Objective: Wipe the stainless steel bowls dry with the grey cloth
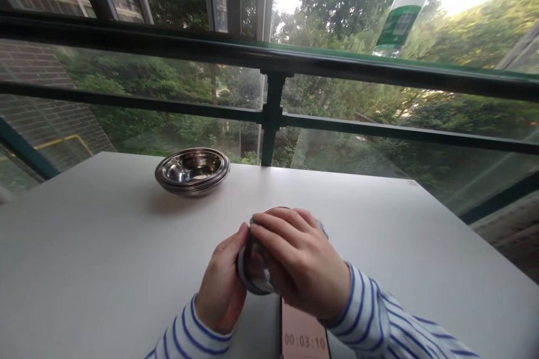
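Between my two hands, above the near middle of the white table (105, 252), is a shiny metal bowl (257, 272), tilted and largely covered by my fingers. My left hand (225, 275) grips its left rim, thumb up along the edge. Laid over the top is my right hand (301, 258), its fingers together and curved around the bowl. A small grey patterned edge (322, 228) pokes out beyond the right hand; what it belongs to is hidden. Below the right hand lies a phone (304, 328) showing a timer at 00:03:10, its upper end covered.
A stack of shiny metal bowls (193, 173) stands near the far edge of the table, left of centre. Behind the table runs a dark green railing (168, 45) with glass panels. A plastic bottle with a green label (398, 25) stands on the top rail at right.
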{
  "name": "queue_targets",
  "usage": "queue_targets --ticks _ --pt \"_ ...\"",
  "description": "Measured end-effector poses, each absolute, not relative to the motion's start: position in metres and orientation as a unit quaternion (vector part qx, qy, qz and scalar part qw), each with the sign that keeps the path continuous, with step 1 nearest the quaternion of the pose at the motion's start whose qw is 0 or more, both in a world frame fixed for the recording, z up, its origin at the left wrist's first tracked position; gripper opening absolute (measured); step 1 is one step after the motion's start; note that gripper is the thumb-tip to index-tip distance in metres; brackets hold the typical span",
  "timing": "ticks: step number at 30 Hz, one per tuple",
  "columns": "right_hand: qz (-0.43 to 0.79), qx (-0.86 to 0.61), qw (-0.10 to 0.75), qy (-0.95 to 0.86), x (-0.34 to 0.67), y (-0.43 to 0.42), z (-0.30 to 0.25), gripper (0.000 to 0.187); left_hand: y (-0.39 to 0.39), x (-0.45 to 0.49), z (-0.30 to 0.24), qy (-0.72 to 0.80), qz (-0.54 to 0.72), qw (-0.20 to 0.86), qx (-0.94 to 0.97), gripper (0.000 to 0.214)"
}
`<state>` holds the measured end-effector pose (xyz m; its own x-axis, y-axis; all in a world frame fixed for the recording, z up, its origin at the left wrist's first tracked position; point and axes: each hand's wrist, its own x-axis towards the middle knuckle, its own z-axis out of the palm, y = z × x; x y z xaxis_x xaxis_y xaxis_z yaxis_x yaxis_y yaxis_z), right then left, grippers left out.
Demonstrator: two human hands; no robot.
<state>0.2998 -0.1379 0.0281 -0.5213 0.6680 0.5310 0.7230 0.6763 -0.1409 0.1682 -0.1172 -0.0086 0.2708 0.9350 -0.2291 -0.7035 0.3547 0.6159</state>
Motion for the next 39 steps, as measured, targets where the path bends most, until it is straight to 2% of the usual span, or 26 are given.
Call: queue_targets --ticks 5,13,25,30,35,39 --pt "-0.124 -0.379 0.25 -0.882 0.287 -0.14 0.015 0.038 -0.117 0.171 -0.009 0.288 0.54 0.777 0.15 0.017" --pt "-0.202 -0.329 0.262 -0.885 0.275 -0.137 -0.007 0.031 -0.111 0.163 -0.007 0.299 0.496 0.815 0.027 0.029" --pt "-0.236 -0.226 0.249 -0.912 0.289 -0.133 -0.008 0.026 -0.098 0.154 0.001 0.344 0.591 0.729 0.021 0.028" --pt "-0.226 -0.225 0.261 -0.911 0.286 -0.134 -0.007 0.023 -0.101 0.155 0.001 0.345 0.547 0.763 0.003 0.03" --pt "-0.247 -0.205 0.272 -0.907 0.291 -0.129 -0.007 0.023 -0.094 0.145 0.002 0.325 0.606 0.726 0.014 0.03" --pt "-0.252 -0.208 0.329 -0.886 0.303 -0.125 -0.012 0.021 -0.089 0.135 0.001 0.297 0.63 0.717 0.038 0.036"
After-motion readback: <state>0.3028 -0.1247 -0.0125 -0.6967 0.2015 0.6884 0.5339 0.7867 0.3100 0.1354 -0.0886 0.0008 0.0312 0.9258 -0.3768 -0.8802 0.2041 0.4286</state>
